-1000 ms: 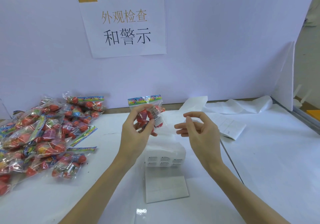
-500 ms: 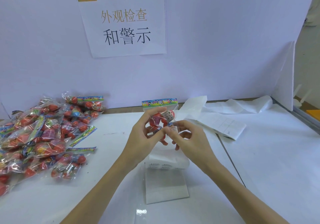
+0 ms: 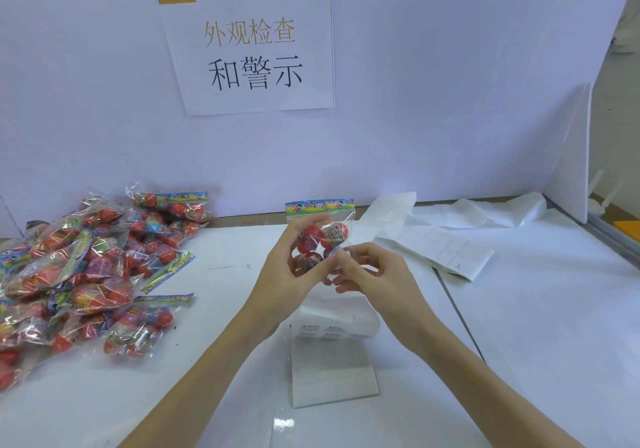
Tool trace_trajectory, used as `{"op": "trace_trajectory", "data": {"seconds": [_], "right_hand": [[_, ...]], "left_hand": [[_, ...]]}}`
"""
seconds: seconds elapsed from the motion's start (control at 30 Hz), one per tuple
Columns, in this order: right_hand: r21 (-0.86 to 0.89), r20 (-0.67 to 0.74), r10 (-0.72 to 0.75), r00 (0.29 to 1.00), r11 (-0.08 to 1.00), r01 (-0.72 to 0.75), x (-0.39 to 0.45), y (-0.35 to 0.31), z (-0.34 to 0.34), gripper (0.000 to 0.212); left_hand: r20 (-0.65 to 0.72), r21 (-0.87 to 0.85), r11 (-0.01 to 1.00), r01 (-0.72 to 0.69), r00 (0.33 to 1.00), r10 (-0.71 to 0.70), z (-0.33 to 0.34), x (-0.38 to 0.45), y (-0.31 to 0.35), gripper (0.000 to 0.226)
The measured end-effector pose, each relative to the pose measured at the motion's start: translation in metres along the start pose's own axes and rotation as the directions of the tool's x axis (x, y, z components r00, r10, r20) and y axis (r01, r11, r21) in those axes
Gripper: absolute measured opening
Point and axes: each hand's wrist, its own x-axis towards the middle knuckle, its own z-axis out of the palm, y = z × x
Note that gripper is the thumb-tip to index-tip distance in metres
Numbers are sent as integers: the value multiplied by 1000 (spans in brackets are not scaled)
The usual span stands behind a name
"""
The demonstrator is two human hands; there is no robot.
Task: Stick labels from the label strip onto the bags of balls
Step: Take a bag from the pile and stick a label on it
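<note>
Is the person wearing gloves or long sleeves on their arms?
No. The left hand and right hand are bare, with no gloves, rings or watch showing. Both forearms are uncovered all the way to the picture's bottom edge, so no sleeves show.

Left hand [image 3: 291, 271] grips upright bag of red balls [image 3: 320, 236] above white surface [image 3: 536, 326]; right hand [image 3: 374, 274] pinches bag's lower edge. White label [image 3: 334, 232] on bag front. Label strip [image 3: 332, 319] beneath hands. Pile of bags [image 3: 86, 267] at left.
</note>
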Motion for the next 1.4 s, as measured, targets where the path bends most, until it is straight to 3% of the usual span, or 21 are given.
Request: {"op": "trace_trajectory", "data": {"seconds": [0.17,0.23,0.3,0.4,0.57,0.7,0.8,1.03,1.23,1.4], "right_hand": [[207,60,47,997,977,-58,3,3,-7,26],[181,48,47,998,982,-55,4,3,-9,24],[80,26,38,999,996,-40,5,3,-12,19],[-84,36,27,999,996,-24,5,1,-17,10],[60,63,79,995,995,-83,8,2,-17,20],[173,19,143,990,974,-144,9,3,-15,31],[17,-46,111,993,994,-110,8,2,-11,33],[-169,-74,24,997,985,-36,5,0,-5,33],[-36,38,129,991,991,-127,5,0,-7,27],[-47,120,140,983,990,-135,4,4,-6,25]], "left_hand": [[-25,-281,958,59,997,-68,-2,3,-6,84],[-21,-357,929,101,993,-116,-4,4,-9,86],[-58,-330,934,140,984,-168,-7,6,-8,80],[-161,-261,949,175,962,-221,-13,10,-5,46],[-262,-312,929,197,923,-283,-18,12,-4,8],[-331,-274,951,143,915,-233,-12,12,-5,4],[-358,-227,967,115,914,-192,-12,11,-6,6],[-371,-349,921,174,877,-306,-12,11,-6,9],[-395,-258,956,142,887,-238,-5,8,-8,10],[-360,-345,931,119,899,-248,-9,8,-6,7]]}}
